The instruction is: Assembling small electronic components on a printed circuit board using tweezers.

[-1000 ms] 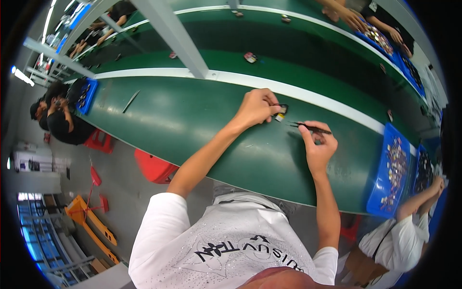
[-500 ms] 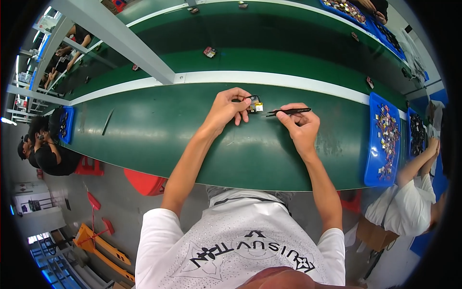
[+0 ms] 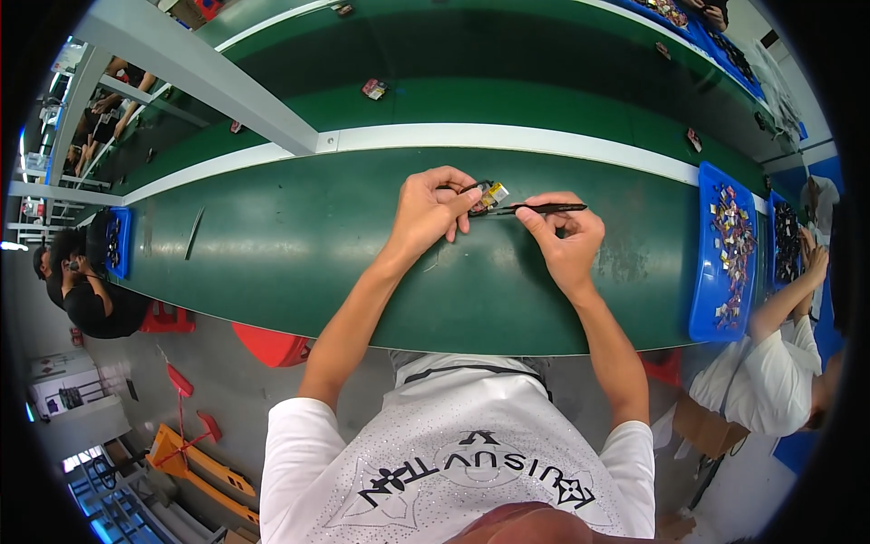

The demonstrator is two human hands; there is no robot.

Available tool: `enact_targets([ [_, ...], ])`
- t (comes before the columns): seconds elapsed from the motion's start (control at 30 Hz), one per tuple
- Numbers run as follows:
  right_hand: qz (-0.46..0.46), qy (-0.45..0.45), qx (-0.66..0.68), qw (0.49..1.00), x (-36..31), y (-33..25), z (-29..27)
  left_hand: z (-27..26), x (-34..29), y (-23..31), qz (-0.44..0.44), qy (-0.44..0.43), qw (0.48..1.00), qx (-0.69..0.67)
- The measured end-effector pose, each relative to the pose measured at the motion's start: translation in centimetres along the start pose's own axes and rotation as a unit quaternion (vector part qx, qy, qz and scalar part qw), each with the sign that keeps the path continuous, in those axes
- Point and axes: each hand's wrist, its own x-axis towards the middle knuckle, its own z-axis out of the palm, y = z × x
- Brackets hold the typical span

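Observation:
My left hand [image 3: 435, 213] is closed on a small electronic device [image 3: 480, 205] with a black frame, held just above the green worktable [image 3: 507, 299]. A small silver and yellow battery [image 3: 495, 194] sits tilted at the device's upper right side. Black tweezers [image 3: 555, 208] are pinched in my right hand [image 3: 571, 238], lying nearly level, with their tips pointing left. Those tips reach the lower edge of the device; whether they grip a part there is too small to tell. My left fingers hide part of the device.
At the right end stands a blue tray [image 3: 700, 272] of small parts, beside a co-worker in a white shirt [image 3: 757, 385]. Beyond the white rail [image 3: 507, 136] several small devices lie on a green belt [image 3: 471, 104]. A thin strip [image 3: 195, 233] lies at left; a grey post [image 3: 208, 72] rises behind.
My right hand's tweezers have come left to the device's edge. The battery has tilted up out of its flat position. Pieces on the belt appear slightly farther left as the view shifted.

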Motion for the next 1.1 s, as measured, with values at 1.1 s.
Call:
enact_targets([
  [1.1,-0.004,0.007,-0.067,0.998,-0.2,0.5,0.1,1.9,-0.6,-0.2,0.079,0.047,0.993,0.079],
])
